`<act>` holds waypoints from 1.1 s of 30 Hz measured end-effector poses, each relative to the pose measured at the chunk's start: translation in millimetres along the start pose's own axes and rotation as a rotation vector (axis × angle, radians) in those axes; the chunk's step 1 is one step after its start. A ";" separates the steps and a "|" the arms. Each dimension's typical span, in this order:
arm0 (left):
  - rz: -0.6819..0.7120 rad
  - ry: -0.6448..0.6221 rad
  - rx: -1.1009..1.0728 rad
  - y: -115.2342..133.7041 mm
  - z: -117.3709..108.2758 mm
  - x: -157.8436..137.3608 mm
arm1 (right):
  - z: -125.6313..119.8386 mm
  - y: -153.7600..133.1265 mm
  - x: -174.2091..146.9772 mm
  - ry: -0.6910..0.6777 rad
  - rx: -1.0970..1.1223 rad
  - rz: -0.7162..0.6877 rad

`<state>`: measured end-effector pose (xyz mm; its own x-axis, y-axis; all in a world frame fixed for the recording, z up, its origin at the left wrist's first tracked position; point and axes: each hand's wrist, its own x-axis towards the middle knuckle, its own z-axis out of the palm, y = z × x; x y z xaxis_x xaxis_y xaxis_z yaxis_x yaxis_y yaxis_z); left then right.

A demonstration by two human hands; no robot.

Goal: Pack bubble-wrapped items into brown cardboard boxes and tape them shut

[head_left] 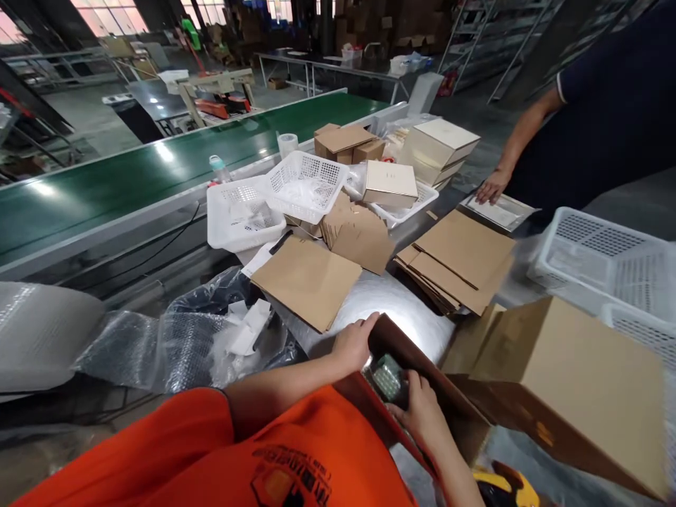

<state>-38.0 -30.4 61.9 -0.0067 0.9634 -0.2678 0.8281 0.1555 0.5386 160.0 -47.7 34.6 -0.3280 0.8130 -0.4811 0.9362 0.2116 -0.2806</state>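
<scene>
Head view, bottom centre: an open brown cardboard box (pixel 422 366) sits on the shiny desk (pixel 401 310). Left hand (pixel 353 343) grips its flap; right hand (pixel 422 412) clasps a small glossy wrapped packet (pixel 388 379) inside. Thin flap could crease if pulled; slick wrap might slip.

Dim hall, tabletop glare, warped edges

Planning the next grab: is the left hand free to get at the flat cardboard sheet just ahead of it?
Probably yes: the left hand rests on the open box's flap, and the cardboard sheet lies uncovered just beyond.
</scene>
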 end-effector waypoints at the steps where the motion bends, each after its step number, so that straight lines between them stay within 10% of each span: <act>1: 0.002 0.001 -0.001 -0.1 0.0 -0.3 | -1.3 -2.5 1.9 -0.019 -0.029 0.016; 25: 0.007 0.012 -0.081 -6.6 -1.3 -6.5 | -2.3 -15.0 -5.4 -0.005 -0.126 -0.145; 29: 0.066 -0.087 -0.384 -25.5 -4.7 8.2 | -8.9 26.6 -38.1 0.475 0.215 -0.250; 33: 0.112 -0.223 -0.557 -46.6 -21.6 31.8 | 10.3 75.4 -79.1 0.949 0.590 0.054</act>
<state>-88.8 -2.3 45.5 0.2310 0.9209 -0.3140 0.3989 0.2047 0.8938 255.2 -101.6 42.9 0.1760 0.9512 0.2534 0.6574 0.0780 -0.7495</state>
